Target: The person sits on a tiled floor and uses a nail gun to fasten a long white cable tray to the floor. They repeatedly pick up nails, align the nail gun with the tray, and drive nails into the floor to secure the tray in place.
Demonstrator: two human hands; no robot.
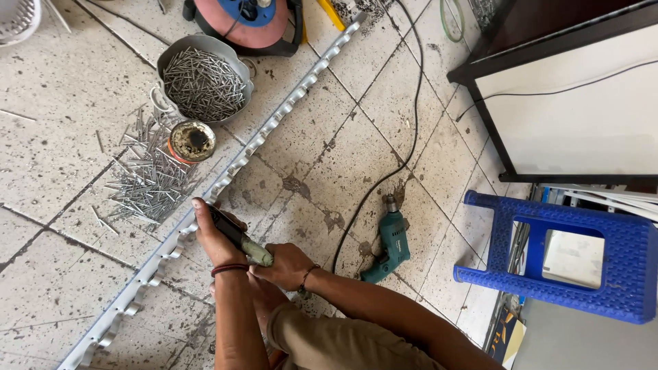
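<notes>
The left hand (pixel 214 240) is wrapped around the dark head end of a hand tool (pixel 236 238), pressing it down against the long notched metal strip (pixel 274 123) that lies diagonally across the tiled floor (pixel 62 157). The right hand (pixel 288 266) is closed on the tool's pale green handle just behind, so the two grips together steady it and lend force at the strip's edge. What kind of tool it is cannot be told, since the hands cover most of it.

Within easy reach to the left, loose nails (pixel 147 181) lie spilled beside a small round tin (pixel 192 140) and a metal bowl (pixel 203 79) heaped with more. A teal power drill (pixel 391 243) rests on the floor to the right, its cord trailing off toward a cable reel (pixel 243 24). A blue plastic stool (pixel 569 253) stands further right.
</notes>
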